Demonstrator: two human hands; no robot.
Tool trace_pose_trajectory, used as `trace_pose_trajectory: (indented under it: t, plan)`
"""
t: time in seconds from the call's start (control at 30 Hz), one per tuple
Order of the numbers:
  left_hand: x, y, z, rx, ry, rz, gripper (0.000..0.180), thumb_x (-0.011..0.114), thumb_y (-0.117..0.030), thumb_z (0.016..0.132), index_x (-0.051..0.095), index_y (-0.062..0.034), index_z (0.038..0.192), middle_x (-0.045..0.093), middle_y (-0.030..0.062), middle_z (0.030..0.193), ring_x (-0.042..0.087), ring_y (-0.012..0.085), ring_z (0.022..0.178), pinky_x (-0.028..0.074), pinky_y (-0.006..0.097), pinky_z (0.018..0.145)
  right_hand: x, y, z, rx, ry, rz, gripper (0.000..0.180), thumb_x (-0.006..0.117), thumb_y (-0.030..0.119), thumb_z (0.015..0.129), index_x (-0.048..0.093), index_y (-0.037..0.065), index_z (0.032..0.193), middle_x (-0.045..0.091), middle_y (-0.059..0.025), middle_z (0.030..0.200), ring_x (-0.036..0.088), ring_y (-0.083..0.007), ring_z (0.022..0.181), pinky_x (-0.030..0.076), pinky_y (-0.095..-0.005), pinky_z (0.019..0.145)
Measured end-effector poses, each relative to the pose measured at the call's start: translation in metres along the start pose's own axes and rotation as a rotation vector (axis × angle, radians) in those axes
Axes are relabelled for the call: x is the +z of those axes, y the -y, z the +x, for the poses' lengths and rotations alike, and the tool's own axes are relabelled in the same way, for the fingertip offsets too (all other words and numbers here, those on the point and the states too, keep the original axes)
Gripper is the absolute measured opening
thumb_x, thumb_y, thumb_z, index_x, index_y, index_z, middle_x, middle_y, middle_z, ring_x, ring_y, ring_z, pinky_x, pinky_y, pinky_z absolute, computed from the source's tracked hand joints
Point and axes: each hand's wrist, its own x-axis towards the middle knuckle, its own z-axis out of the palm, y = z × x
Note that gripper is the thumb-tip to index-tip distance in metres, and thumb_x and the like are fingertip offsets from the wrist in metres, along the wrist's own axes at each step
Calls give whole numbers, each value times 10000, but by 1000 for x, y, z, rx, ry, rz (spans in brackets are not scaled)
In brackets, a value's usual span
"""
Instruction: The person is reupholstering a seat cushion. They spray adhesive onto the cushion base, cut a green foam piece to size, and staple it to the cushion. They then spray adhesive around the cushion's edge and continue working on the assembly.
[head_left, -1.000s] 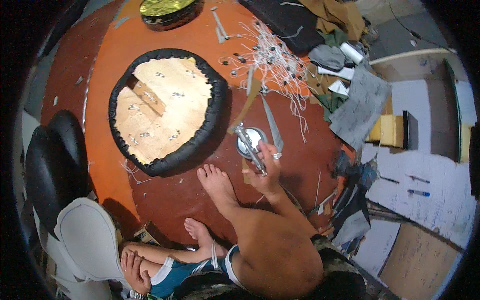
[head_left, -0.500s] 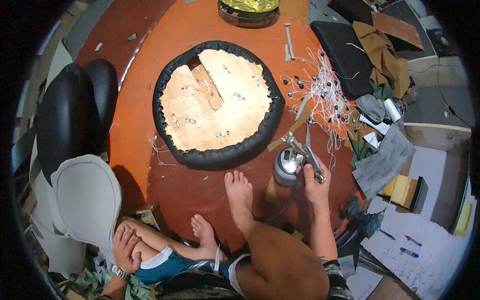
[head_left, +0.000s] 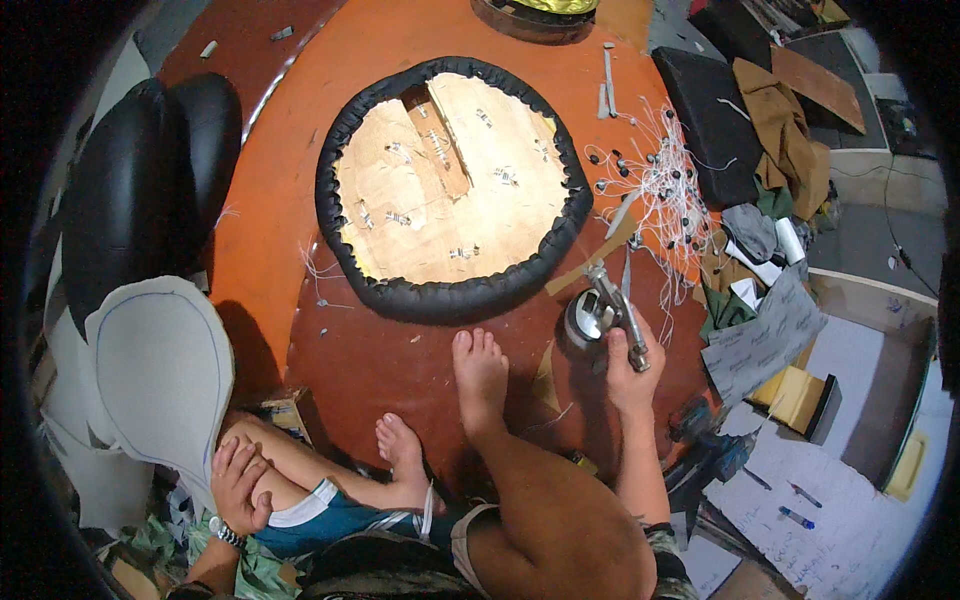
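My right hand (head_left: pixel 636 378) is wrapped around a metal spray gun (head_left: pixel 622 318) with a round cup (head_left: pixel 584 318) on its left side. The gun is held above the brown-red floor covering, near the front right of a round seat cushion (head_left: pixel 450 305). That cushion lies underside up: gathered black cover around its rim, and a bare wooden board (head_left: pixel 515 225) with a slot and several small metal fittings in the middle. My left hand (head_left: pixel 240 487) rests on my left shin with its fingers apart, holding nothing, beside a pale foam piece (head_left: pixel 160 370) marked with a blue outline.
Tangled white cords (head_left: pixel 668 185) with dark ends lie right of the cushion, near a black pad (head_left: pixel 708 125) and fabric scraps. Black padded pieces (head_left: pixel 125 200) stand at the left. At the lower right are pens (head_left: pixel 797 517) on a white sheet. My bare feet (head_left: pixel 480 370) are close to the cushion.
The whole view has shifted slightly, so the cushion appears higher and farther right. The spray gun and cup have tilted a little in my right hand. My left hand stays on the shin.
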Motion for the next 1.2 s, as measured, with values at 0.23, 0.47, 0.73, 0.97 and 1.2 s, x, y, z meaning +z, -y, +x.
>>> trace_pose_trajectory:
  t: [0.23,0.47,0.73,0.97,1.2]
  plan:
    - [2,5,-4,7,0,11,413,535,-337,1047,720,-31,1254,650,205,1410,519,483,1395,399,598,1153,28,10,-31,1,95,42,401,734,114,969,672,-61,1324,774,-183,1151,735,-202,1014,561,-343,881]
    - [2,9,-9,5,-3,-14,416,534,-336,1042,725,-40,1264,651,191,1417,522,461,1402,385,593,1171,58,36,-41,-61,226,76,409,737,20,932,671,-51,1330,769,-218,1136,762,-256,1040,572,-341,893]
    - [4,14,-19,-13,5,-1,414,540,-338,1032,732,-54,1265,652,189,1418,525,455,1401,381,584,1178,65,45,-43,-99,387,91,495,736,-51,868,668,-6,1357,772,-198,1102,770,-224,966,577,-322,842]
    - [6,17,-20,-11,14,8,416,546,-338,1019,733,-62,1267,652,189,1420,528,453,1396,376,580,1183,34,30,-32,-11,320,89,419,734,161,983,668,-44,1343,772,-151,1171,726,-202,1059,550,-349,949]
    - [3,14,-13,14,-1,-16,404,546,-317,1024,727,-34,1250,659,201,1393,544,457,1370,383,587,1179,15,10,-21,80,58,28,424,727,166,999,657,-72,1343,766,-174,1163,716,-197,1069,546,-346,955]
